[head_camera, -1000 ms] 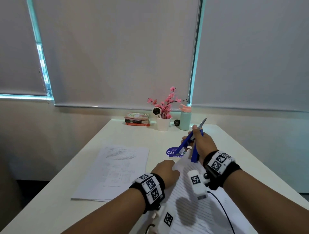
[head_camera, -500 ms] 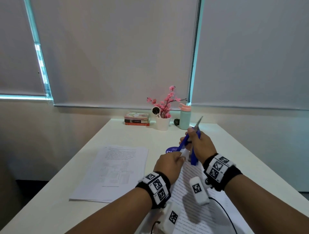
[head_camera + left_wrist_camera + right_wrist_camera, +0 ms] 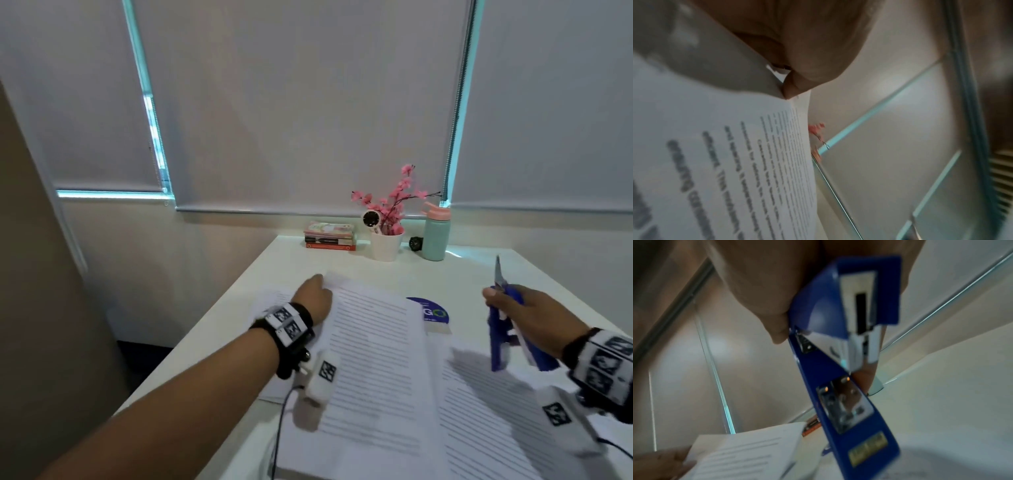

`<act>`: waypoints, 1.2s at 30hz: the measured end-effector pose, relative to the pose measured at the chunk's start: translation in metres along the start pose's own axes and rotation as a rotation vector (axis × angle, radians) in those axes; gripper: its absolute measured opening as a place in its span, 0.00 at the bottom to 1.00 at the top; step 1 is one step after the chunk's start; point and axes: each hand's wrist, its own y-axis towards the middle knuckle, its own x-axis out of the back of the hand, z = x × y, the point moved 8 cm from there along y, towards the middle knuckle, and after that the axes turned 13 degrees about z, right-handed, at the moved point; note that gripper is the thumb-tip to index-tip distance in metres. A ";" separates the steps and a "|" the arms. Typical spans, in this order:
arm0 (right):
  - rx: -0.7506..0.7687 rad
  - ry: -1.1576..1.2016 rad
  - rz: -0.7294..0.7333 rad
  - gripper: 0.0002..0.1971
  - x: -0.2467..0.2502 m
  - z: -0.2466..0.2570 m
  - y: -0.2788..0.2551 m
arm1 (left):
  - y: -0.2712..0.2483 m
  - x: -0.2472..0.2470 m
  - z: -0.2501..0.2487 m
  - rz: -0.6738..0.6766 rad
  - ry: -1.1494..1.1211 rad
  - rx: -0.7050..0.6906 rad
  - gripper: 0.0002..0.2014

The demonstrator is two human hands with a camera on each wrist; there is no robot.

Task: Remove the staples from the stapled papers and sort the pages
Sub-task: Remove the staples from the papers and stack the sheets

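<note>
We have the left hand (image 3: pixel 313 297) pinching the far corner of a loose printed page (image 3: pixel 373 356), thumb and finger closed on the paper's edge, as the left wrist view shows; the sheet hangs lifted and bowed over the table (image 3: pixel 459 274), between the two arms. Under and to the right lies the remaining stack of papers (image 3: pixel 486 411), flat on the table. More sheets (image 3: pixel 270 298) show beyond the left wrist

The right hand (image 3: pixel 534 315) is wrapped round a blue stapler (image 3: pixel 500 339), held well clear of the pages, its metal tail pointing up

We judge the page very light and limp: it sags from a single corner, and motion blur suggests it flutters. Thin paper tears easily at the old staple holes, so we favour holding just beside the corner, or supporting a long edge. The stapler is rigid and smooth; the grip round its body looks secure. Whether any staple remains in the stack we cannot tell
</note>
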 end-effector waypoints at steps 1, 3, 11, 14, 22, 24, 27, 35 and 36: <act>-0.029 -0.097 0.061 0.31 -0.002 -0.003 -0.002 | 0.007 0.016 0.013 -0.028 0.012 0.041 0.15; -0.070 -0.303 0.160 0.25 -0.010 -0.009 -0.007 | 0.020 0.043 0.041 -0.057 0.038 0.134 0.15; -0.172 -0.797 0.408 0.19 -0.045 -0.025 -0.016 | 0.066 0.083 0.122 -0.021 0.216 0.354 0.19; -0.174 -0.802 0.426 0.18 -0.051 -0.023 -0.015 | 0.088 0.086 0.152 -0.006 0.273 0.365 0.21; -0.165 -0.854 0.444 0.20 -0.064 -0.028 -0.010 | 0.086 0.079 0.140 0.010 0.276 0.304 0.18; -0.164 -0.874 0.452 0.19 -0.066 -0.028 -0.010 | 0.083 0.074 0.141 0.027 0.288 0.342 0.22; -0.163 -0.827 0.445 0.13 -0.064 -0.025 -0.008 | 0.072 0.074 0.140 0.035 0.321 0.410 0.31; -0.121 -0.547 0.175 0.22 -0.006 -0.017 -0.003 | 0.031 0.020 0.005 0.207 0.474 -0.049 0.27; -0.121 -0.557 0.167 0.22 -0.002 -0.017 -0.005 | 0.019 -0.001 -0.019 0.296 0.483 -0.117 0.24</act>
